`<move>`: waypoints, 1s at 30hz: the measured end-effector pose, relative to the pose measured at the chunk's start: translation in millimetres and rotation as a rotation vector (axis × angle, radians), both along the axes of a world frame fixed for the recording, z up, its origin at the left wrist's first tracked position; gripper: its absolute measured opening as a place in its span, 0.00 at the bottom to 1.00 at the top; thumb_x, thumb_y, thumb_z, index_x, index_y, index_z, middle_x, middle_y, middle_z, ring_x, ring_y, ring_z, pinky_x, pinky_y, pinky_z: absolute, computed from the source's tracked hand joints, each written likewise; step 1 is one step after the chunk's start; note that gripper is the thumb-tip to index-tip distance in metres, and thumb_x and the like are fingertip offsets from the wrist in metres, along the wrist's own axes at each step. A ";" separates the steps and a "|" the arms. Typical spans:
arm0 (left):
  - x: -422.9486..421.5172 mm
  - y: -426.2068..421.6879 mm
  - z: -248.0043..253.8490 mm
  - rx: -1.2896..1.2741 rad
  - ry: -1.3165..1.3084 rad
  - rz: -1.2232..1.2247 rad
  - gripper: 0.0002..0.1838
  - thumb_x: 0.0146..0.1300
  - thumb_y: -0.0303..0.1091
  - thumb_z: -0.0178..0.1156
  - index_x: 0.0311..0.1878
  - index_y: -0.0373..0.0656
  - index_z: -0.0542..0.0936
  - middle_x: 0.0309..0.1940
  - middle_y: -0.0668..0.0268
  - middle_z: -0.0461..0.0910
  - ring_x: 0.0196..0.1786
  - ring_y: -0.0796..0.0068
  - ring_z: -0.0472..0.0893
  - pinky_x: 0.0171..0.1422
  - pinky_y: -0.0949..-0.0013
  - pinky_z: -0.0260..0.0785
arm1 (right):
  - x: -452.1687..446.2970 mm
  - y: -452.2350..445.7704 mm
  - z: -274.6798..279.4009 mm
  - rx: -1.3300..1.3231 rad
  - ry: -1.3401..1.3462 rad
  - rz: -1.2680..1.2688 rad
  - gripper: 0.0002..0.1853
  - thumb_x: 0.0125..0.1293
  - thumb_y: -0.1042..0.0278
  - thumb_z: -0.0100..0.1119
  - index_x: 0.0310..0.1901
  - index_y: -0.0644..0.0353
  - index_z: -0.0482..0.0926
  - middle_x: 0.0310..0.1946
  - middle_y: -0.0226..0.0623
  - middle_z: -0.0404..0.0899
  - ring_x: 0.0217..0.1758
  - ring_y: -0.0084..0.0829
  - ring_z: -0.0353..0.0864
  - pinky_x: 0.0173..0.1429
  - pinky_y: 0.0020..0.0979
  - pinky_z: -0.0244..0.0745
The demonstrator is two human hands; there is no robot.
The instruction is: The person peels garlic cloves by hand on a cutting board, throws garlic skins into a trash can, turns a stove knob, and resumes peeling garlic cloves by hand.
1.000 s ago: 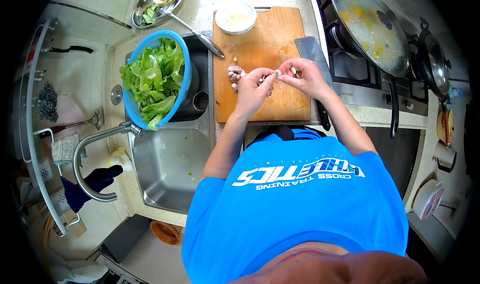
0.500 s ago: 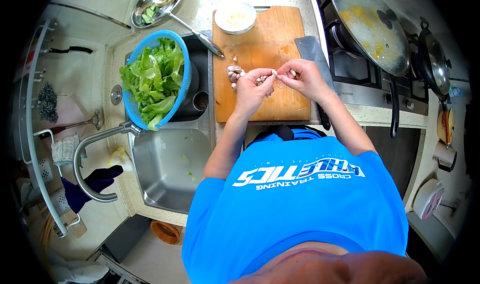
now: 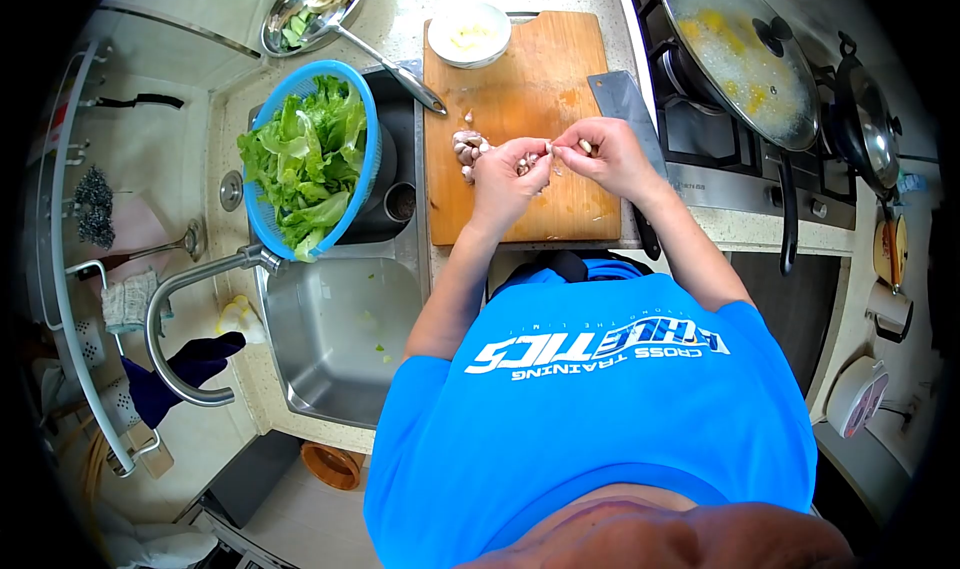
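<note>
Over the wooden cutting board (image 3: 550, 79), my left hand (image 3: 508, 177) and my right hand (image 3: 607, 155) meet at the fingertips. Both are closed on a small garlic clove (image 3: 549, 149) pinched between them. A second pale clove (image 3: 586, 147) shows at the fingers of my right hand. Several unpeeled garlic cloves (image 3: 467, 150) lie on the board beside my left hand, and bits of skin are partly hidden under it. A white bowl (image 3: 469, 37) with pale pieces inside stands at the board's far end. The cleaver (image 3: 632, 119) lies along the right edge, next to my right hand.
To the left, a blue colander (image 3: 374, 159) of lettuce (image 3: 305, 159) sits over the sink (image 3: 340, 339), near a curved tap (image 3: 160, 319). A metal pan (image 3: 350, 14) holds sliced food. On the right, a lidded pan (image 3: 740, 59) with bubbling yellow food stands on the stove (image 3: 715, 149).
My hands stay nearly in place, with only slight finger movement around the garlic clove. Nothing else has visibly moved.
</note>
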State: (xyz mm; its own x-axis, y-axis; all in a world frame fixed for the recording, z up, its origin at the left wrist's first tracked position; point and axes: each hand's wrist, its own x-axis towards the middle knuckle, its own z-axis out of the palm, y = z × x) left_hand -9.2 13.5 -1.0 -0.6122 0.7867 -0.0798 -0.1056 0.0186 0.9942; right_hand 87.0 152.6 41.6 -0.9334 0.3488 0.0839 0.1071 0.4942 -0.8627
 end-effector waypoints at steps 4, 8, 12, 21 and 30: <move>1.1 1.1 -0.9 0.014 0.372 0.043 0.07 0.57 0.26 0.58 0.38 0.36 0.80 0.21 0.71 0.77 0.20 0.87 0.72 0.24 0.83 0.64 | -0.9 -2.4 -7.5 -0.002 0.044 -0.017 0.04 0.51 0.73 0.59 0.26 0.64 0.79 0.17 0.34 0.73 0.21 0.23 0.72 0.25 0.25 0.65; 0.5 1.5 -0.3 0.008 0.507 0.062 0.08 0.58 0.26 0.57 0.40 0.35 0.80 0.21 0.70 0.77 0.20 0.87 0.72 0.24 0.82 0.64 | -2.3 -2.9 -9.2 0.031 0.091 -0.014 0.05 0.52 0.72 0.59 0.25 0.64 0.77 0.17 0.35 0.73 0.21 0.24 0.72 0.25 0.27 0.65; 1.3 -0.3 9.5 -0.006 0.096 0.004 0.10 0.60 0.26 0.54 0.45 0.35 0.78 0.25 0.69 0.78 0.21 0.86 0.71 0.24 0.82 0.64 | -2.5 -0.2 -11.2 0.013 0.076 -0.070 0.07 0.54 0.69 0.61 0.25 0.63 0.77 0.16 0.33 0.72 0.20 0.22 0.70 0.24 0.25 0.63; -2.8 0.8 -6.7 0.194 -0.455 -0.018 0.12 0.62 0.28 0.54 0.48 0.35 0.75 0.26 0.69 0.76 0.21 0.88 0.68 0.23 0.84 0.60 | -3.4 0.4 -24.1 -0.229 0.052 -0.059 0.08 0.56 0.67 0.63 0.30 0.63 0.80 0.18 0.26 0.73 0.23 0.15 0.69 0.27 0.20 0.64; -0.2 1.5 -8.8 0.285 -0.677 0.034 0.05 0.62 0.27 0.55 0.41 0.40 0.75 0.30 0.65 0.77 0.23 0.86 0.67 0.24 0.83 0.58 | -2.6 -1.9 -32.5 -0.546 0.113 -0.056 0.09 0.58 0.66 0.61 0.32 0.64 0.79 0.26 0.27 0.78 0.28 0.14 0.71 0.31 0.18 0.67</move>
State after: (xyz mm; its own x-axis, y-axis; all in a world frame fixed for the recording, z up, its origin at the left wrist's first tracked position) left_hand -9.3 15.0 -9.8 -0.5259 0.8148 -0.2443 -0.6944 -0.2454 0.6765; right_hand 84.4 150.6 9.1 -0.9079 0.4185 -0.0242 0.0122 -0.0313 -0.9994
